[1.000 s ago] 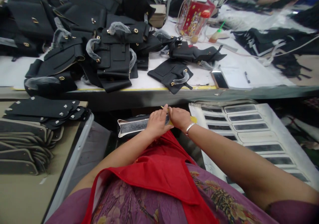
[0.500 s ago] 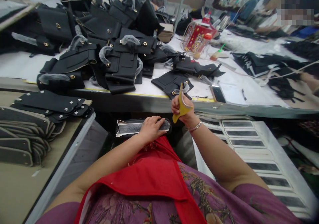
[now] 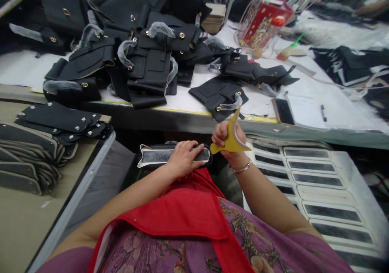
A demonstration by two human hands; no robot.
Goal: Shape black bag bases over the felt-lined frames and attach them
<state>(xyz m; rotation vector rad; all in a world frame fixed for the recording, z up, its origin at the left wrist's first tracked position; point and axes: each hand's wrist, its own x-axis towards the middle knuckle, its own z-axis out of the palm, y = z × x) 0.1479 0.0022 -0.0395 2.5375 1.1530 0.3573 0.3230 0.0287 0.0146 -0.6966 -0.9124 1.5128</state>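
Note:
My left hand (image 3: pixel 184 155) lies across a narrow black bag piece (image 3: pixel 154 156) at my lap. Its fingers reach the far edge and its thumb the near edge. The piece shows a long grey panel with a whitish border, partly covered by the hand. Just to the right, my right hand (image 3: pixel 223 133) is closed around a flat yellow scraper (image 3: pixel 232 140) with a curved, pale-edged side. One point of the scraper sticks upward and another comes close to the right end of the bag piece.
Black handbags (image 3: pixel 148 68) with wrapped handles crowd the bench. A red container (image 3: pixel 263 20), a phone (image 3: pixel 283 111) and a pen (image 3: pixel 323 113) lie farther right. Stacked dark panels (image 3: pixel 54 121) lie at left. White-bordered strips (image 3: pixel 316 165) cover the board at right.
The yellow scraper has turned in my right hand, its lower tip now nearer the bag piece. My left hand stays on the piece. The view has shifted slightly.

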